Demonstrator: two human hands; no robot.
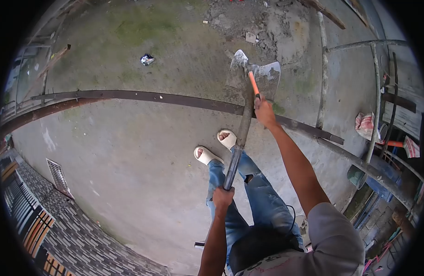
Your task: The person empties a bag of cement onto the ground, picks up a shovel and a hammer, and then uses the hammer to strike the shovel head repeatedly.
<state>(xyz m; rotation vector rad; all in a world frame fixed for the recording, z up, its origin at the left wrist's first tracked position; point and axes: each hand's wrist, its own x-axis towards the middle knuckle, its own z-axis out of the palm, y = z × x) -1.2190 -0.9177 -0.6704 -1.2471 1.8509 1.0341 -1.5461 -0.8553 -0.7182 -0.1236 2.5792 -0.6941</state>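
Note:
Down the middle of the view slants a shovel, its long worn handle (245, 120) running up to a wide metal blade (269, 82) smeared with grey dirt. My left hand (222, 198) is wrapped round the dark lower end of this handle, close to my knees. Further out, my right hand (264, 112) is closed on an orange-handled tool (253, 82). That tool's far end lies against the shovel blade, and I cannot make out its working part. The blade is over the concrete beyond a long dark beam.
The dark beam (156, 96) crosses in front of my sandals (203, 155). Crumpled litter (147, 59) and broken rubble (266, 46) lie on the concrete beyond. Poles (322, 69), a red-white sack (365, 123) and buckets stand at right; a metal grate (59, 177) is at left.

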